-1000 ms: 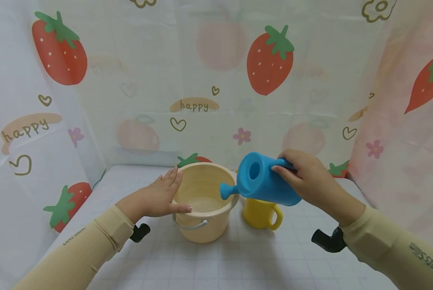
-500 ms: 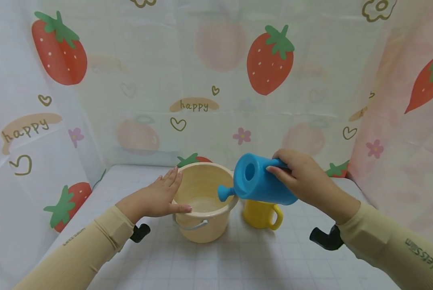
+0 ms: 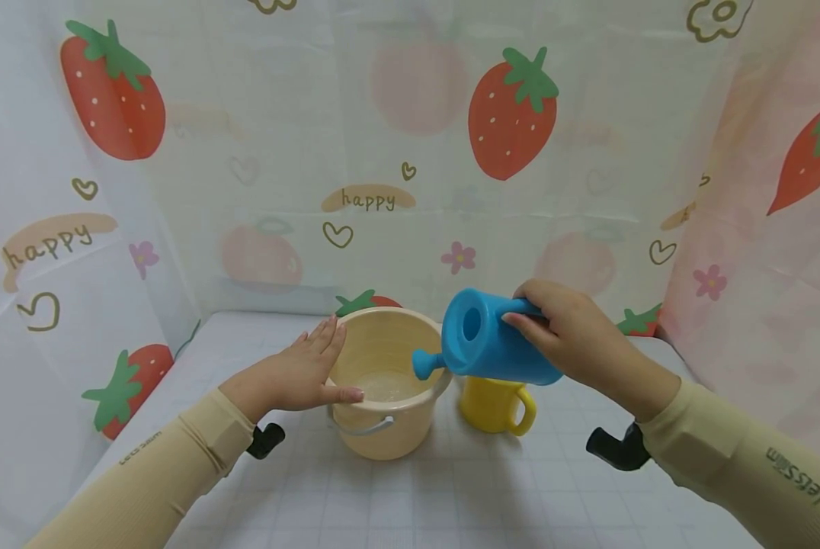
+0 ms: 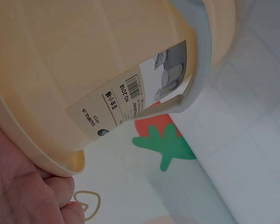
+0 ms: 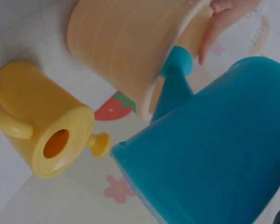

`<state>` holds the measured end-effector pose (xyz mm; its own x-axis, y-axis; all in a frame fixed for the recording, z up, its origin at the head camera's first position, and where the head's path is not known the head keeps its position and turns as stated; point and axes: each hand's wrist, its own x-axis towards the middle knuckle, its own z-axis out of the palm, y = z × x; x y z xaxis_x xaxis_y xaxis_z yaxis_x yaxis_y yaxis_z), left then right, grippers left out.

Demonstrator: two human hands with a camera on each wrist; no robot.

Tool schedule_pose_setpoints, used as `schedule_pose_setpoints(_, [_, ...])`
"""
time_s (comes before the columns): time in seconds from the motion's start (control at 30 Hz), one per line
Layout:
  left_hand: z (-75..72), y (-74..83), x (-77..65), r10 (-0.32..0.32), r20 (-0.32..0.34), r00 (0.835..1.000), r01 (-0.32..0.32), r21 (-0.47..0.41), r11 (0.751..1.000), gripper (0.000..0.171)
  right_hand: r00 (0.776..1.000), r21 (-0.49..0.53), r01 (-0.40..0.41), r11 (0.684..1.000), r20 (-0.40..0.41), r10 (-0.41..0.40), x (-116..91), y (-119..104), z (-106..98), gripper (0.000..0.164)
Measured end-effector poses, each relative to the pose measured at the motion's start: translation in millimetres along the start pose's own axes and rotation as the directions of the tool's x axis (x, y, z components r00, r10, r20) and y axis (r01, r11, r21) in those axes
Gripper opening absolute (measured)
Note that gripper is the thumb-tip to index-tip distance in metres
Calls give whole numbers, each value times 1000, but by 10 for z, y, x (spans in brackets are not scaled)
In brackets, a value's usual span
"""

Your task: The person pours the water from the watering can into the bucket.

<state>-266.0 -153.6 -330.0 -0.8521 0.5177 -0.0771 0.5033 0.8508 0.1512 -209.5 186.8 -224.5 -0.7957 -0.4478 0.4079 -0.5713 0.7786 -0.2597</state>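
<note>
We see a cream bucket (image 3: 388, 381) standing in the middle of the counter (image 3: 451, 496), which has a white cover with pale squares on it. Our left hand (image 3: 300, 374) rests against the left side of the bucket's rim, with its fingers (image 3: 324, 335) straight and flat and the thumb lying along the near edge, so it touches the bucket but does not wrap around it. The wrist view shows the bucket's side with a white sticker (image 4: 126, 100) and its grey handle (image 4: 196, 70) hanging down. Our right hand (image 3: 574, 335) holds a blue watering can (image 3: 492, 339) up in the air, just right of the bucket, with its fingers curled tight round the can's handle. The can is tipped to the left, and its spout (image 3: 427, 364) pokes over the right edge of the bucket, a little inside the rim. The bottom of the bucket looks shiny and wet. A small yellow watering can (image 3: 495, 404) stands on the counter just right of the bucket, right under the blue one, with its handle on the right. Behind it all hangs a curtain with strawberries (image 3: 513, 114) and the word happy on it. Both arms wear beige sleeves (image 3: 149, 473).
</note>
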Motion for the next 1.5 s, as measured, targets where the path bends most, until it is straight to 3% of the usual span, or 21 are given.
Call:
schedule_pose_setpoints(0.9, [2,-11,9,17,-8,1000,-17,6,1000,116,998,-24,55,998,-12,-55,45,39,7,20])
schedule_pose_setpoints(1.5, [12,-21,22,16,-8,1000,-16,6,1000,115,996,-86,83,993,27,-80,96,3,16,21])
